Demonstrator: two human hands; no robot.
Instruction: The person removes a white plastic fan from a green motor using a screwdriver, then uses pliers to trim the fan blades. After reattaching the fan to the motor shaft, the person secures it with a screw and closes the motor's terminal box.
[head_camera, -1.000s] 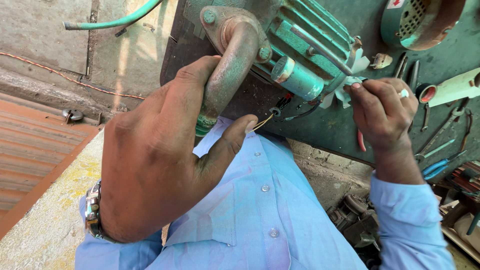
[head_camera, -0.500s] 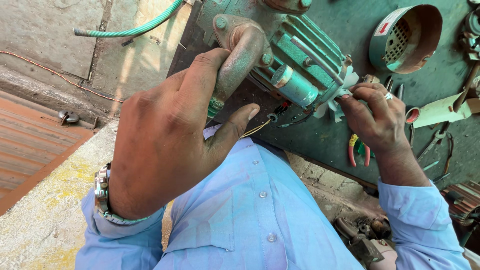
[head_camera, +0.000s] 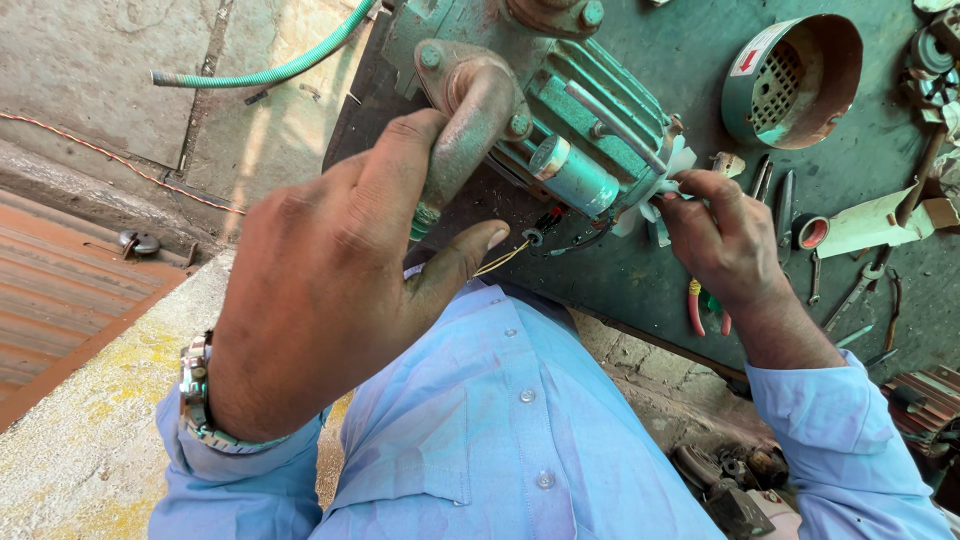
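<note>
The rusty pipe elbow (head_camera: 470, 110) of the green motor pump (head_camera: 570, 120), lying on the desk (head_camera: 700, 270), is clasped by the left hand (head_camera: 330, 290). The white fan (head_camera: 660, 190) is pinched by the right hand (head_camera: 725, 240). A red arrow label (head_camera: 752, 55) is borne by the round fan cover (head_camera: 795, 80).

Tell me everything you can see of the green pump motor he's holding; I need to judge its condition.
The pump motor is a finned metal body in worn teal-green paint, lying on a dark green bench. A rusty curved pipe casting sits bolted at its near end, gripped by the left hand. A small teal cylinder lies along its side. A white plastic fan is exposed at the rear, touched by the right hand. Thin wires trail below it.
</note>
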